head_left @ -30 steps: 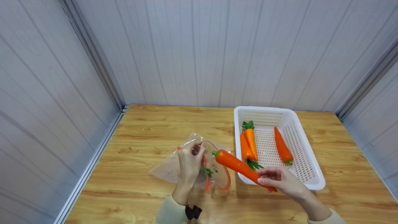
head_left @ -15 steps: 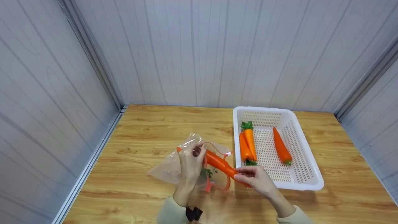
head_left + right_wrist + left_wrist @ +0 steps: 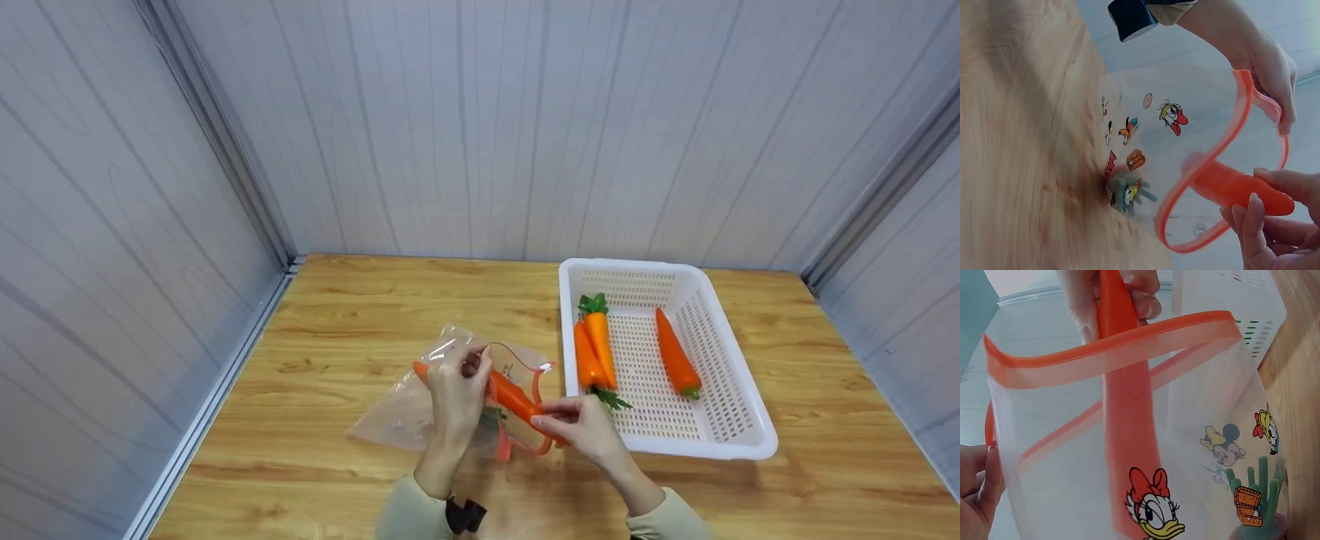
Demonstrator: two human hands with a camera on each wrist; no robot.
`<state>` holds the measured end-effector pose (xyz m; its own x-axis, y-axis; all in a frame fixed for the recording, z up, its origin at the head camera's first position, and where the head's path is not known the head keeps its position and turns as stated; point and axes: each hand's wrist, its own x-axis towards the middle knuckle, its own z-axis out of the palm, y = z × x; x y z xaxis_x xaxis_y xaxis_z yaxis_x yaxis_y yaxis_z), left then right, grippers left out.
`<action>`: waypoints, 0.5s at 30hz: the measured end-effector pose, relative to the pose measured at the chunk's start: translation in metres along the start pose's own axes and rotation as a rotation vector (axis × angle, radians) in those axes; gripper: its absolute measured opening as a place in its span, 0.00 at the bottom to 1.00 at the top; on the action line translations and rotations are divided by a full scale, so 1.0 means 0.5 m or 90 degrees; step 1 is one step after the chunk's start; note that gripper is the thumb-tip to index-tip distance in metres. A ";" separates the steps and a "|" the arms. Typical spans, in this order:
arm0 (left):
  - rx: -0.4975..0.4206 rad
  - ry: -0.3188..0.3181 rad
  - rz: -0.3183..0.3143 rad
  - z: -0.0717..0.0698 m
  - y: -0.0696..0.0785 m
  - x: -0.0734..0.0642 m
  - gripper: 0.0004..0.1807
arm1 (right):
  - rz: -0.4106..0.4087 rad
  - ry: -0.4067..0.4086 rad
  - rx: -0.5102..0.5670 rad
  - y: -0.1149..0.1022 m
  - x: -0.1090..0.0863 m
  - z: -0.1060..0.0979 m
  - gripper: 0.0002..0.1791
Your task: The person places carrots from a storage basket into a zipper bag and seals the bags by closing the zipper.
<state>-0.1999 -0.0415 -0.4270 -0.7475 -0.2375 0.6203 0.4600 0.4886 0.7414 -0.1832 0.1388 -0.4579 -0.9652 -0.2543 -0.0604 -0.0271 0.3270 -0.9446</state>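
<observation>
— Pinching the bag rim, that left hand?
— Yes, holding it open. Right hand grips a carrot, half inside the bag.
— And the basket?
— Three carrots lie in it, on the tabletop.

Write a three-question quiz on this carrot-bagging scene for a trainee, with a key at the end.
1. True or false: the left hand holds the rim of the clear bag open.
2. How many carrots lie in the white basket?
3. Which hand holds the carrot that goes into the bag: A. the left hand, B. the right hand, C. both hands?

Key
1. True: its fingers grip the orange zip rim.
2. Three: two side by side at the left, one alone at the right.
3. B: the right hand pinches the carrot's narrow end, and its leafy end is already inside the bag.
</observation>
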 end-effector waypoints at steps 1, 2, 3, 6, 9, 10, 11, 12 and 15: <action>0.001 0.000 0.000 0.000 0.001 0.000 0.02 | -0.005 0.001 -0.008 -0.001 0.001 0.003 0.18; 0.002 0.000 -0.001 0.000 0.001 0.001 0.02 | -0.011 0.002 -0.017 -0.001 0.003 0.007 0.18; 0.002 0.000 -0.001 0.000 0.001 0.001 0.02 | -0.017 0.003 -0.025 -0.001 0.005 0.009 0.18; -0.001 0.002 0.007 0.001 0.002 0.002 0.02 | -0.024 0.004 -0.037 -0.002 0.009 0.017 0.17; -0.008 0.015 0.043 0.002 0.001 0.004 0.02 | -0.032 -0.005 -0.018 -0.013 0.009 0.026 0.15; -0.012 0.019 0.056 0.003 0.001 0.004 0.02 | -0.035 -0.009 -0.007 -0.019 0.008 0.029 0.15; -0.017 0.023 0.069 0.004 0.001 0.005 0.02 | -0.039 -0.012 0.003 -0.026 0.006 0.031 0.14; -0.024 0.025 0.080 0.006 0.000 0.005 0.03 | -0.047 -0.014 0.012 -0.034 0.003 0.034 0.13; -0.038 0.029 0.096 0.009 0.000 0.005 0.04 | -0.081 -0.015 0.018 -0.053 -0.004 0.042 0.13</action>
<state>-0.2040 -0.0383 -0.4264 -0.6460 -0.2029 0.7358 0.5940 0.4718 0.6516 -0.1753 0.1115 -0.4394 -0.9481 -0.3136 0.0526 -0.1407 0.2652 -0.9539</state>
